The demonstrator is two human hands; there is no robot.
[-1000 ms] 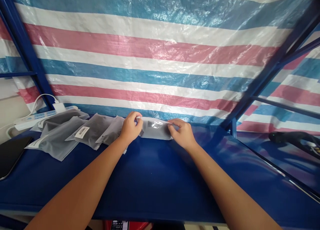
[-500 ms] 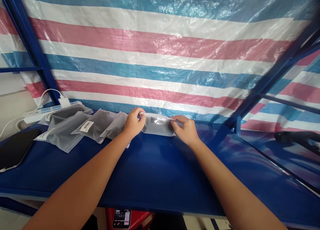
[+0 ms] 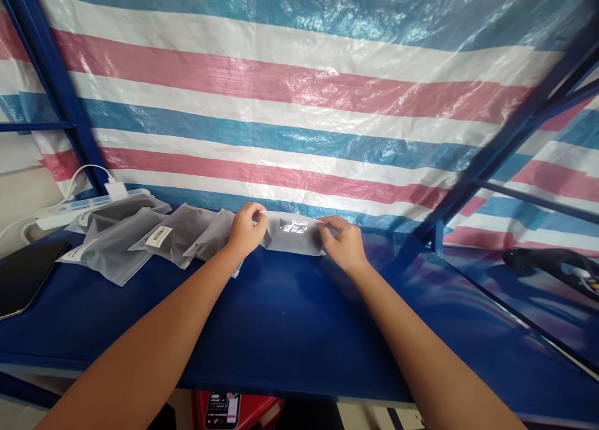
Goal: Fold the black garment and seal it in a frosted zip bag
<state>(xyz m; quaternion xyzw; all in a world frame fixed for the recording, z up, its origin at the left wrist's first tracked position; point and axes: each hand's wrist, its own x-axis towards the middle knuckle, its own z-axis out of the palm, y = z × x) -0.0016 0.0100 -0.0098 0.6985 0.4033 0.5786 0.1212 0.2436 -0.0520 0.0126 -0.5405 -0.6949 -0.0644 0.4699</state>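
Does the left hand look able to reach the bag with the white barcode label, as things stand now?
Probably yes: the labelled bag lies close beside the left hand, with only another bag between them. However, that hand is pinching the held bag, so it would likely need to let go.

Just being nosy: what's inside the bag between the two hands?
Something dark shows dimly through the cloudy bag, held near its top corners by the left hand and right hand. Frosted plastic and glare hide what it is.
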